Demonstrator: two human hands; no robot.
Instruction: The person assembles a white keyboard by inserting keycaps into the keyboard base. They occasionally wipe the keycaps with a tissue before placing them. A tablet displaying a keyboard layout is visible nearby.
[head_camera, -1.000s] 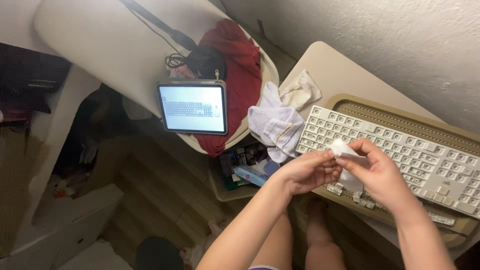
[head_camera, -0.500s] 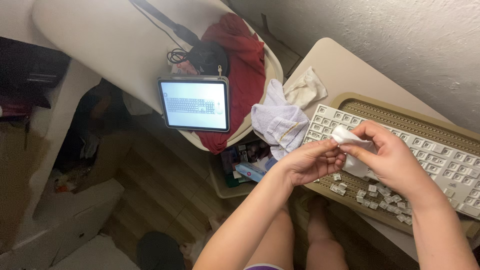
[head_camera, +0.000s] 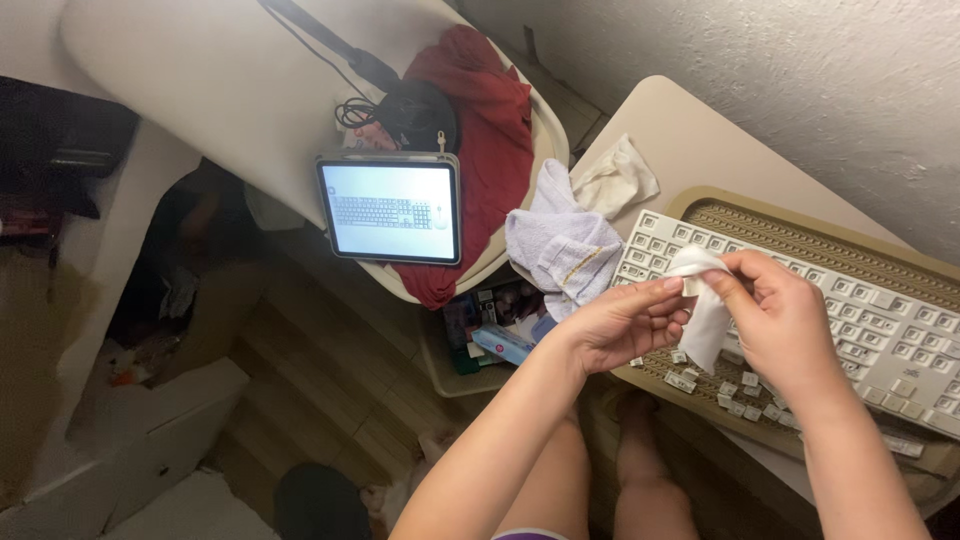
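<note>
While left hand (head_camera: 620, 330) pinches keycap (head_camera: 688, 287) | right hand (head_camera: 780, 320) grips wipe (head_camera: 706, 318), hanging lengthwise down.

**Count on the desk: ones and twos, plus a scatter of keycaps**

Two hands are up, left hand (head_camera: 620, 325) and right hand (head_camera: 785, 320), with one white wipe (head_camera: 703, 310) between them. One keyboard (head_camera: 850, 320) sits on one tan tray (head_camera: 800, 225). Loose keycaps (head_camera: 745, 395) lie on the tray's near edge, roughly a dozen, too small for an exact count. Two cloths are beside the keyboard: one pale towel (head_camera: 560, 245) and one cream rag (head_camera: 615, 180). One tablet (head_camera: 390, 208) stands there, one red garment (head_camera: 490, 130) behind it, one black cable bundle (head_camera: 400, 110). One bin (head_camera: 440, 370) of small items sits on the floor.
</note>
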